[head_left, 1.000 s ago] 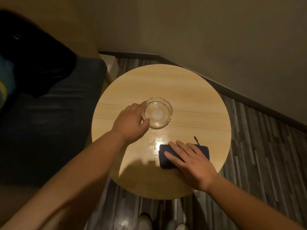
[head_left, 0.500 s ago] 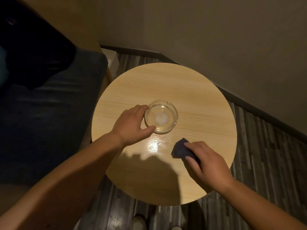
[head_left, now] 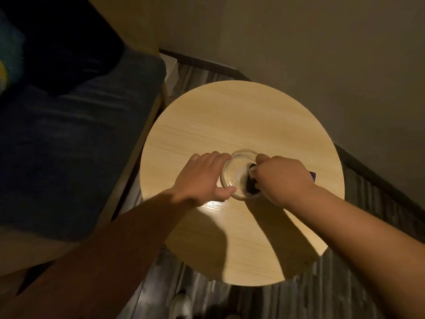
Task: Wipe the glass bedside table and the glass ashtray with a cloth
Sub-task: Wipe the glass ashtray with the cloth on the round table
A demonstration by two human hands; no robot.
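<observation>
A round bedside table (head_left: 230, 116) with a pale wood-look glossy top fills the middle of the head view. A clear glass ashtray (head_left: 234, 176) stands near its centre. My left hand (head_left: 202, 178) grips the ashtray's left rim, thumb at the near side and fingers at the far side. My right hand (head_left: 280, 180) is closed on a dark blue cloth (head_left: 251, 187) and presses it into the right side of the ashtray. Most of the cloth is hidden under that hand; a corner sticks out past the wrist.
A bed with a dark blue cover (head_left: 76, 143) and a wooden frame lies close to the table's left edge. A beige wall (head_left: 322, 54) with dark skirting runs behind and to the right. Grey wood-pattern floor (head_left: 356, 284) and my shoes (head_left: 181, 305) show below.
My right hand lifted the cloth off the tabletop, bunched it, and moved it up and left into the ashtray. My left hand kept its hold on the ashtray's rim. The camera tilted.
</observation>
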